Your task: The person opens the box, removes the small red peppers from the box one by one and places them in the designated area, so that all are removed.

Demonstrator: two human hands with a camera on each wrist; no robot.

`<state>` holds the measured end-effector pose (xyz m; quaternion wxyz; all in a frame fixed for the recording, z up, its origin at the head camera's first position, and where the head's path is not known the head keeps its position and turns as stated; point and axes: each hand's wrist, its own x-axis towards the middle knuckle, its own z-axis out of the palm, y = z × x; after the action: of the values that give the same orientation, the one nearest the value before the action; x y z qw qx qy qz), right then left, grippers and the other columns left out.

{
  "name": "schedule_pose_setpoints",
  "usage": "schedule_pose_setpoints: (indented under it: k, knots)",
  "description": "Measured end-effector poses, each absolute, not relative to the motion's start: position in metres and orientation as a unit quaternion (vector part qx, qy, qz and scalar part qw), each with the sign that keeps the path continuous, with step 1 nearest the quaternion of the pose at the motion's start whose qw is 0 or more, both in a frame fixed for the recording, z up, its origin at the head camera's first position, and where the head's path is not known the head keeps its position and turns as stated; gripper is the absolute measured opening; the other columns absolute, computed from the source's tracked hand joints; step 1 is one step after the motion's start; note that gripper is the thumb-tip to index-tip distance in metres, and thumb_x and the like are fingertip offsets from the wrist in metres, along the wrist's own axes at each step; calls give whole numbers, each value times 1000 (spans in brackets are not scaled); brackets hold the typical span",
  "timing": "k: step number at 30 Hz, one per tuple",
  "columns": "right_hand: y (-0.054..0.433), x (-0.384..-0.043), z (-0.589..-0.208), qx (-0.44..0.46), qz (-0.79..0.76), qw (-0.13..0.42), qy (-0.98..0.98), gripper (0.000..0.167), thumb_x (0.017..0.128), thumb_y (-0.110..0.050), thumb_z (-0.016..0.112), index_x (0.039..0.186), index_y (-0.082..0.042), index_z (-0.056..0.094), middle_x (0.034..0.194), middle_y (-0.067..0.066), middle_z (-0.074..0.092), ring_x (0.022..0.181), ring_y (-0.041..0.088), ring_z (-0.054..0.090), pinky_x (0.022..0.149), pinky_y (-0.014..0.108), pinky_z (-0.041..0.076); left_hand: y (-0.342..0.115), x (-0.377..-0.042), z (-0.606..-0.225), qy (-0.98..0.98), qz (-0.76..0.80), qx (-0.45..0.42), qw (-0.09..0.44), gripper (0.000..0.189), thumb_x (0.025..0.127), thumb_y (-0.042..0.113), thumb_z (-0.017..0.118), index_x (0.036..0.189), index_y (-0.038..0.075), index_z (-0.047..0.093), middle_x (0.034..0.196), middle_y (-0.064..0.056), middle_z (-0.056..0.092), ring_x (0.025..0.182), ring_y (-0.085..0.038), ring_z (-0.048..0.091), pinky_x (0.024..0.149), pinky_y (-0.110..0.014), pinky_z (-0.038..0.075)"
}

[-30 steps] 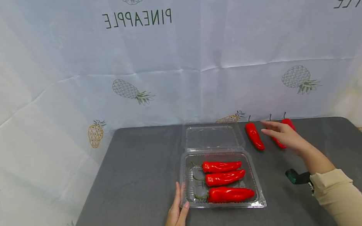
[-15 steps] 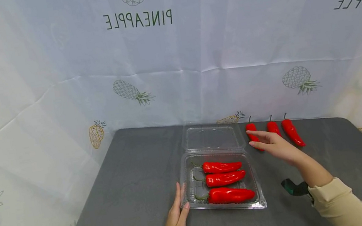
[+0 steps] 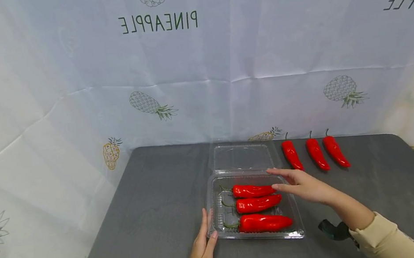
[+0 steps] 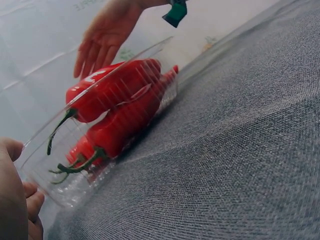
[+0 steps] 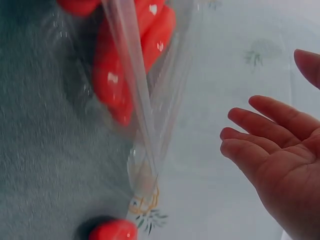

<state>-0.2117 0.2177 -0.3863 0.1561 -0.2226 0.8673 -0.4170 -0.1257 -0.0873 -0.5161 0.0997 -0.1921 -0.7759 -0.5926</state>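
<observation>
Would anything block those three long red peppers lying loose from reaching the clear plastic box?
Between the loose long red peppers and the clear plastic box stand only its right wall and the empty right hand, which extends over the box's far right corner. The lid lies open behind.

"How is the head view set?"
"Farthest back, above the desk (image 3: pixel 153 226), facing forward and down, the container (image 3: pixel 255 236) at lower centre."
"And the wrist views?"
"Both near, both tilted. The left looks low across the desk; the right has desk at left, curtain (image 5: pixel 225 60) at right."
"Shared?"
"The container's peppers (image 3: pixel 256 204), in all three."
</observation>
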Motion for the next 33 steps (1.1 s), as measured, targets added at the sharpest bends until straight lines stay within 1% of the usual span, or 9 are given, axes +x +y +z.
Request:
schedule_pose_setpoints:
  k: [5,9,11,14,16,18,21,24,33]
  knots:
    - [208,-203,-388,-241,-417,180,858,57,93,-28,55,140,1,39,145,22,37,135,44,29,102,55,36,-87,-125,-516,-776,-593,-192,98,60,96,4,42,146,-7,11,147,-23,33,137,0,20,106,-2,11]
    - [201,-195,-391,-252,-405,216,852,57,93,-30,56,139,0,41,101,14,63,81,25,60,70,30,52,-87,-125,-516,-776,-592,-192,97,60,96,4,42,146,-7,11,147,-22,33,137,0,20,106,-2,11]
    - [198,-192,-393,-258,-398,232,849,58,92,-31,57,138,0,42,70,3,54,51,13,43,51,22,41,-87,-125,-516,-776,-593,-191,95,60,97,5,42,146,-7,11,147,-22,33,137,0,19,106,-2,11]
    - [193,-189,-396,-269,-392,247,845,58,91,-32,59,138,-1,43,53,-7,31,42,3,25,44,20,33,-87,-125,-516,-776,-595,-187,93,60,97,5,42,147,-6,11,147,-21,33,137,0,19,106,-2,11]
    - [190,-187,-398,-277,-386,254,842,59,90,-32,60,138,-1,43,53,-7,27,43,3,17,43,20,30,-87,-125,-516,-776,-595,-187,92,60,97,5,42,147,-5,11,147,-21,33,137,0,19,106,-2,11]
    - [188,-185,-400,-289,-380,255,841,60,90,-32,61,138,-1,44,59,-5,43,46,3,27,48,18,35,-87,-125,-516,-776,-596,-187,92,60,97,4,42,147,-5,11,147,-21,33,137,0,19,106,-2,11]
    - [185,-183,-401,-304,-368,250,843,60,88,-33,62,136,-1,45,97,6,65,70,9,52,66,17,47,-87,-125,-516,-775,-596,-189,93,61,97,4,42,147,-5,10,147,-22,33,137,0,19,106,-2,11]
    - [183,-182,-403,-314,-350,238,850,61,87,-36,63,135,-1,47,135,12,53,108,21,53,86,25,49,-87,-125,-516,-774,-596,-191,94,61,97,4,42,147,-4,10,147,-22,33,137,0,19,106,-2,11]
    - [178,-178,-411,-306,-308,217,875,61,83,-36,68,130,0,52,127,10,59,98,11,52,78,21,47,-88,-126,-516,-771,-595,-202,103,61,96,3,42,147,-4,9,147,-24,32,138,-2,19,106,-3,11]
